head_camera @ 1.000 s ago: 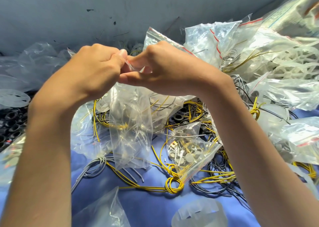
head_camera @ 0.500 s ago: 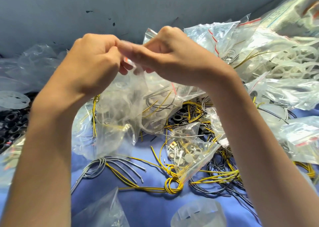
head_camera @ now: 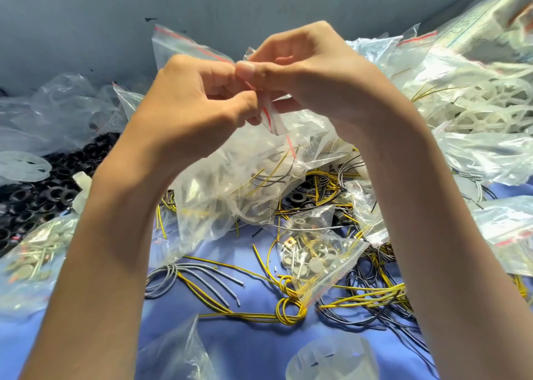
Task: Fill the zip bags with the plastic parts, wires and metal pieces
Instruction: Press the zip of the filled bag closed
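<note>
Step in hand looks like sealing: left hand (head_camera: 199,105) and right hand (head_camera: 311,73) both pinch the red-striped mouth of a filled zip bag (head_camera: 230,183), fingers pressed together on the strip. Bag hangs above the yellow wires (head_camera: 288,313), mouth up, long axis roughly vertical, tilted left. Next move probably needs a pinch run along the strip.

Bright daylight pours in from the upper right of the frame, glaring white off the heaped plastic bags (head_camera: 476,70) there. The grey wall (head_camera: 86,19) at upper left sits dimmer. Edges bow and soften; the nearest forearms blur.
</note>
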The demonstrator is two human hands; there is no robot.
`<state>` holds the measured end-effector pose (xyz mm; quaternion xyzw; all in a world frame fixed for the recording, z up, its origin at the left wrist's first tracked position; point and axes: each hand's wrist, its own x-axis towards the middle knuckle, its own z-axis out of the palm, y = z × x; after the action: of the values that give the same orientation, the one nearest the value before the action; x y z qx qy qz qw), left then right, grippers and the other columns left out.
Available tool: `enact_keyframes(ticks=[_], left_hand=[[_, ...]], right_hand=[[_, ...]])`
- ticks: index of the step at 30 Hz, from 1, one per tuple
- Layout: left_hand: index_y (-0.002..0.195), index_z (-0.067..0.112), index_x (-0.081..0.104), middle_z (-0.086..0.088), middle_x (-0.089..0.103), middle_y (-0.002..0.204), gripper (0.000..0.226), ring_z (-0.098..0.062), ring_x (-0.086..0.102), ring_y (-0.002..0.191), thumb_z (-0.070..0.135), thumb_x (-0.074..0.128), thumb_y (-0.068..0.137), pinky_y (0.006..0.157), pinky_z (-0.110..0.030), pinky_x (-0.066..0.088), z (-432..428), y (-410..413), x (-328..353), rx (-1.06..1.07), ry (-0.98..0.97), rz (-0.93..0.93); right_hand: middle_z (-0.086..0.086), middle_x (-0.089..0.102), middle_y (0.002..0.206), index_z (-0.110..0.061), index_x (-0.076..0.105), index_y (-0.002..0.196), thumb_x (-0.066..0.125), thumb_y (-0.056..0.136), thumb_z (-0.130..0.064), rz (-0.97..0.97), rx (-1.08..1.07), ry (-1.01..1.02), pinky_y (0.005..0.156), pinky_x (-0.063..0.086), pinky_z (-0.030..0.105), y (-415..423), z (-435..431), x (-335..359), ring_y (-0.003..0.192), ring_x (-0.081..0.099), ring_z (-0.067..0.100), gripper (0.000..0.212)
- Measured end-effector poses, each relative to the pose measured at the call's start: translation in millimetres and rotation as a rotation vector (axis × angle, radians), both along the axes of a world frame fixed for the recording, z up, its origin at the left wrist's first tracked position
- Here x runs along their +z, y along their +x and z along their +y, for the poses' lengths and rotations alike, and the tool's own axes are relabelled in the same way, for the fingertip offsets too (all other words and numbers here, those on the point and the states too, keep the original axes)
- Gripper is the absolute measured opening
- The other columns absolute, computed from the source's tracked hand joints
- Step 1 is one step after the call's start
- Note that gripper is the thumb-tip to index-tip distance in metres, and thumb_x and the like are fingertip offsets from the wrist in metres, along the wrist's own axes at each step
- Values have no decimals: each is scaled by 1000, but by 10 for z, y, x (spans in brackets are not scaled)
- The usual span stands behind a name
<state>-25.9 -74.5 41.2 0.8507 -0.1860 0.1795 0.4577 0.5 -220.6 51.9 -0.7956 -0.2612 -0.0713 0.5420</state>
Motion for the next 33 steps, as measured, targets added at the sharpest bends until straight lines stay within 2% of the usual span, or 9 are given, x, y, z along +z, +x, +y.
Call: enact_keyframes(ticks=[6,9,12,17,21,25,28,31,33], left_hand=[[56,21,63,9,62,54,19,-6,54,57,18,62,75,63,-17,44,-5,0,26,-127,-190,54],[41,25,57,11,56,47,38,-4,51,50,17,54,78,59,-16,43,34,51,51,-38,-370,58],[39,26,60,13,56,43,45,0,49,45,10,47,79,55,-14,43,137,65,64,77,-413,-24],[57,26,49,12,59,46,15,-2,56,46,19,48,70,51,-17,46,376,111,93,283,-239,-148],[68,36,50,2,58,69,17,-22,62,73,21,44,71,72,-37,53,393,123,61,354,10,-198],[94,40,67,2,57,97,49,-4,51,81,8,37,73,71,-8,41,244,49,23,341,200,-222],[96,32,71,4,60,100,43,-9,57,91,15,37,75,83,-17,45,190,45,46,503,131,-294],[91,28,71,8,61,95,26,-7,57,85,35,50,77,82,-20,46,267,54,87,604,79,-288],[95,30,69,9,61,93,21,-4,55,73,29,59,76,74,-15,43,273,28,64,535,183,-279]], right_hand=[[1,59,69,-14,59,74,56,92,-13,69,-27,-95,63,51,17,-3,-11,38,61,56,5,19],[-4,58,63,-17,46,70,43,94,-15,75,-56,-86,54,46,13,0,27,35,47,49,0,25],[-5,64,61,-16,48,70,51,86,-13,26,-81,-99,54,46,16,4,11,8,48,52,0,16],[-5,67,54,-20,47,62,58,70,-13,-20,-175,-120,52,36,22,64,-47,3,49,43,7,16],[1,70,63,-23,57,78,52,72,-12,-50,-201,-151,53,42,20,77,-23,-32,50,56,2,14],[0,70,69,-26,70,95,49,74,-10,-34,-156,-250,51,48,18,74,-13,-62,55,67,4,34],[2,71,62,-14,76,74,56,76,-21,-81,-347,-322,59,55,29,129,-53,-68,58,66,9,21],[-4,66,53,-14,74,66,65,79,-32,-118,-346,-377,46,41,15,156,-146,-69,45,50,-1,24],[-6,60,57,-20,71,72,72,77,-31,-170,-246,-426,43,31,10,129,-130,-60,47,47,-1,12]])
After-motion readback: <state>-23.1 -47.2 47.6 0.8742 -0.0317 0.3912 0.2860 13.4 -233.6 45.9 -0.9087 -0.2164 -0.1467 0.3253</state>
